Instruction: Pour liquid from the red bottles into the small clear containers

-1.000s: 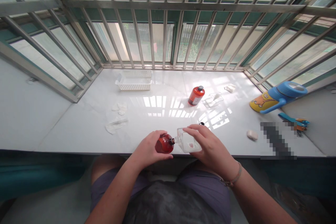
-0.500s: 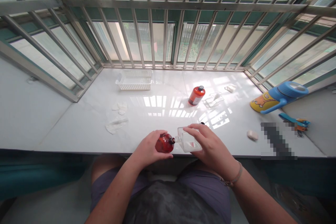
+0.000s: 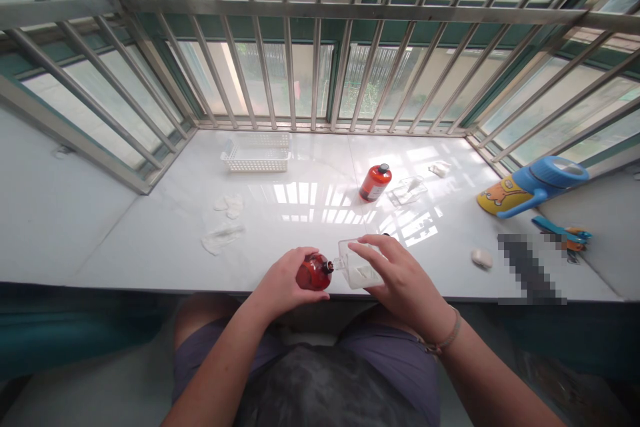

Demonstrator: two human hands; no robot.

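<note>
My left hand [image 3: 286, 282] is wrapped round a red-brown bottle [image 3: 315, 271], whose dark, uncapped neck points to the right. My right hand [image 3: 393, 269] grips a clear square bottle [image 3: 357, 265] tipped on its side, its neck pointing left. The two bottle mouths meet or nearly meet; I cannot tell if they touch. Both bottles are close to the front edge of the white counter [image 3: 165, 240]. Part of a small black object [image 3: 387, 236] peeks out behind my right hand.
A second red bottle [image 3: 376, 183], capped, stands beyond my hands beside a clear flat item [image 3: 407, 191]. A white basket [image 3: 257, 153] sits at the back left, crumpled tissues [image 3: 223, 238] nearer. On the right are a blue-yellow flask [image 3: 533, 185] and a pale lump [image 3: 482, 258].
The clear bottle in my right hand has turned very slightly. My left hand and the red-brown bottle stay in place.
</note>
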